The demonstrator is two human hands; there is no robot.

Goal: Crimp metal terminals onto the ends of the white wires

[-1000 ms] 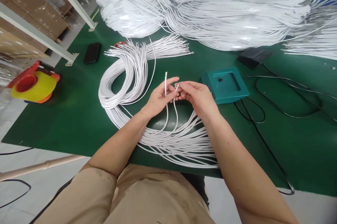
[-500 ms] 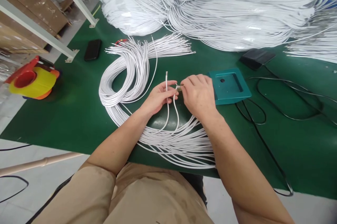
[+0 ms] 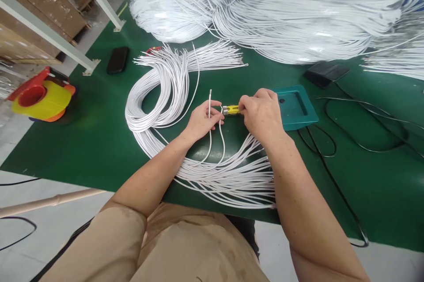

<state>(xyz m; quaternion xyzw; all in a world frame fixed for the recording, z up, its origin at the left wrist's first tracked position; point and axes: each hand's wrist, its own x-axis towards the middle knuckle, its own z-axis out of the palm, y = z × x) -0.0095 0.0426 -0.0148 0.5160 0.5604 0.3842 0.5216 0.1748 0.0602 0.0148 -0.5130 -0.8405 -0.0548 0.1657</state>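
Inward from the near edge of the table (image 3: 82, 149), the left hand (image 3: 200, 122) pinches two white cables (image 3: 223, 136) (probably light, bendy, best gripped just behind the tips); the right hand (image 3: 261, 114) grasps a yellow tool (image 3: 232, 110).

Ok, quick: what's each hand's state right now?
Left hand: closed, pinching two white cables.
Right hand: closed, gripping a yellow tool.

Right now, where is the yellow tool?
In the head view, the yellow tool is near the centre, left of the teal tray, in the right hand, pointing toward the left hand.
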